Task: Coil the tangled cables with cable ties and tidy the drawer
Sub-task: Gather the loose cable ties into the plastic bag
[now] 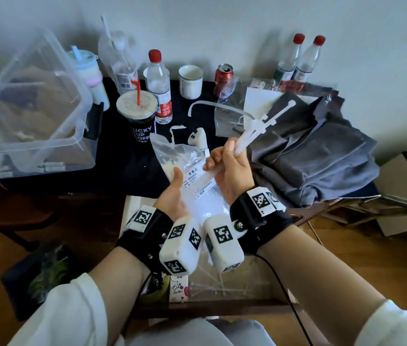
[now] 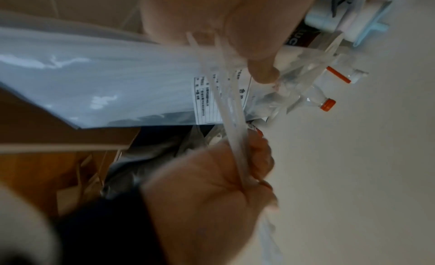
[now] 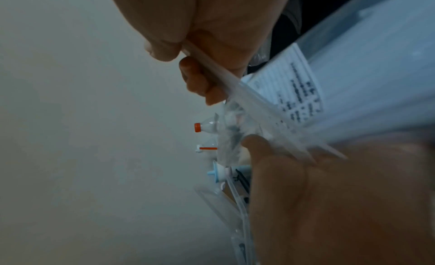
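Observation:
My left hand (image 1: 173, 186) holds a clear plastic bag (image 1: 190, 176) of white cable ties, thumb pressed on its front beside the printed label. My right hand (image 1: 226, 158) grips a bundle of white cable ties (image 1: 255, 131) that sticks up and to the right out of the bag's mouth. The left wrist view shows the left thumb (image 2: 261, 68) on the bag (image 2: 105, 83) and the ties (image 2: 233, 135) running down into the right fist (image 2: 212, 185). In the right wrist view the fingers (image 3: 200, 79) curl round the ties (image 3: 226, 81) next to the bag (image 3: 376, 73).
On the black table stand a clear storage bin (image 1: 35, 108), a coffee cup (image 1: 137, 116), water bottles (image 1: 158, 88), a white mug (image 1: 190, 81) and a red can (image 1: 223, 77). A loose cable tie (image 1: 210, 104) and grey cloths (image 1: 322, 151) lie there. An open drawer (image 1: 222, 285) is below my wrists.

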Demonstrator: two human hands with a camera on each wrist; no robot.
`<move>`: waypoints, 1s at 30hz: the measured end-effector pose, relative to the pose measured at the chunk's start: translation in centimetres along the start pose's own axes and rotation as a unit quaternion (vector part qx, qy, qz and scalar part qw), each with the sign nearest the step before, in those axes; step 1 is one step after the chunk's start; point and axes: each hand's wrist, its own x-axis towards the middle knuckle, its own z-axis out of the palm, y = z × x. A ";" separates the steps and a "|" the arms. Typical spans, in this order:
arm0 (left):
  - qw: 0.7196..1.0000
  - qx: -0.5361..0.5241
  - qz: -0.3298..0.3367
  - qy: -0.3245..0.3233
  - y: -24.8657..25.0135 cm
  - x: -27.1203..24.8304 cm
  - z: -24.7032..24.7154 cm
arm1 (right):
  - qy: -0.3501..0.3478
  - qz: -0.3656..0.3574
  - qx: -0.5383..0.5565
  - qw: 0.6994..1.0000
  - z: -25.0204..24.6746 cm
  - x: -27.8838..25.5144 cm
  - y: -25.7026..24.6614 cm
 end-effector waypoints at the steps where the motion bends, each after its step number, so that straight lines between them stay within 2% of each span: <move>1: 1.000 0.024 0.002 0.004 0.1 0.0 -0.1 | -0.015 0.009 0.002 1.000 -0.1 -0.3 0.4; 6: 0.998 -0.039 0.010 -0.040 -0.3 0.0 -0.7 | -0.128 0.027 0.004 0.991 -0.9 -0.8 0.8; 8: 0.994 -0.066 0.013 -0.082 -0.5 -0.1 -0.7 | -0.146 0.022 0.011 0.989 -1.1 -0.6 0.5; 12: 0.990 -0.089 0.009 -0.110 -0.5 -0.3 -0.5 | -0.188 0.057 0.019 0.980 -1.1 -1.5 1.2; 15: 0.991 -0.109 0.024 -0.076 -0.5 0.1 -0.4 | -0.207 0.083 0.011 0.975 -1.4 -2.0 1.5; 17: 0.993 -0.082 0.050 -0.067 -0.4 0.2 -1.1 | -0.181 0.070 0.001 0.981 -1.9 -1.4 0.8; 21: 0.998 -0.026 0.051 -0.034 0.3 0.0 -4.0 | -0.052 0.030 -0.052 0.997 -4.3 1.3 -0.6; 24: 0.998 -0.034 0.053 0.007 0.6 0.5 -6.8 | 0.025 -0.009 -0.134 0.991 -6.5 3.6 -0.1; 27: 0.995 -0.059 0.066 0.049 -0.1 1.1 -9.2 | 0.057 -0.019 -0.219 0.974 -7.8 6.1 1.6; 30: 0.991 -0.024 0.080 0.101 -1.4 2.1 -10.5 | 0.057 -0.026 -0.286 0.956 -8.7 8.4 4.0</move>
